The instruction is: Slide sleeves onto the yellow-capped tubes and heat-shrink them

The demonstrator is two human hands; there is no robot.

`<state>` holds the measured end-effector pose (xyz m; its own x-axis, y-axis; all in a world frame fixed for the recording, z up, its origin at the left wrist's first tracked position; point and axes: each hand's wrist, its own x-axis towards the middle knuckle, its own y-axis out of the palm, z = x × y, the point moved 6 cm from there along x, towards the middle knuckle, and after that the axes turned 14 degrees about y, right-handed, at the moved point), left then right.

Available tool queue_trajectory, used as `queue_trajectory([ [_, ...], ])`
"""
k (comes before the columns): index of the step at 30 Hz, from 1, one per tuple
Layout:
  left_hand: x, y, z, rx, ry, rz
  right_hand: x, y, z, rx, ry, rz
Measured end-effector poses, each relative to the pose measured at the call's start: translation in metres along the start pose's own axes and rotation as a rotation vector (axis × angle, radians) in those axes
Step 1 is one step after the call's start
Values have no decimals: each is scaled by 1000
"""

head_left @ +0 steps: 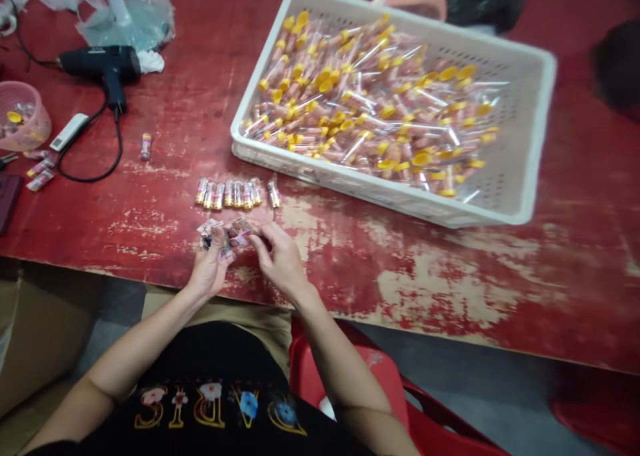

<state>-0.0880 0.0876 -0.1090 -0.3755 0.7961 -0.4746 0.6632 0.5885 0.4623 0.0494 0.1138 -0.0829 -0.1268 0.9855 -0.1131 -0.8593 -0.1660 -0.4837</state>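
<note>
My left hand [209,267] is closed on a small bunch of printed clear plastic sleeves [207,229], fanned out near the table's front edge. Close beside it, my right hand [280,256] pinches a printed piece [241,232] between thumb and fingers; whether it is a loose sleeve or one around a tube is too blurred to tell. Just beyond both hands stands a row of several small tubes [229,193] with yellow ends and printed wraps. One more tube [273,194] lies slightly apart at the row's right end.
A white plastic crate [390,199] full of yellow-capped clear tubes [350,109] takes up the table's far middle. To the left lie a heat gun [107,66] with its cord, a pink basket [37,119], a single wrapped tube [145,147] and plastic bags [145,19].
</note>
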Motion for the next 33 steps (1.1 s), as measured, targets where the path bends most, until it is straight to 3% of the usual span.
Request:
queue_trajectory([
  [4,1,1,0,58,60,-33,19,-12,1,-149,-58,122],
  [6,0,1,-1,43,87,-78,54,-49,-12,-148,57,-38],
  [7,-1,1,-2,31,86,-90,75,-81,-24,-142,195,-279],
  [9,-2,3,-2,6,47,-86,115,-135,-44,-149,349,-558],
  [11,-3,5,-4,-26,-11,-78,148,-170,-62,-129,478,-650],
  [13,-4,4,-6,-67,-62,-105,159,-182,-69,-111,523,-641],
  [16,-4,-2,-9,-128,-118,-165,125,-158,-50,151,310,-462],
  [18,-2,-5,-9,-157,-153,-181,81,-118,-28,421,134,-180],
  [20,-1,-7,-9,-174,-173,-176,35,-78,-13,510,105,-11],
  [22,-1,-8,-9,-180,-181,-168,4,-48,-8,595,121,-20],
  [25,-3,-7,-7,-173,-201,-141,-13,-22,-10,636,145,-104],
  [29,-8,-3,-3,-151,-224,-68,-18,-19,-1,521,-19,-224],
  [33,-13,-1,-7,-80,-157,-40,-33,-23,16,345,-151,-253],
])
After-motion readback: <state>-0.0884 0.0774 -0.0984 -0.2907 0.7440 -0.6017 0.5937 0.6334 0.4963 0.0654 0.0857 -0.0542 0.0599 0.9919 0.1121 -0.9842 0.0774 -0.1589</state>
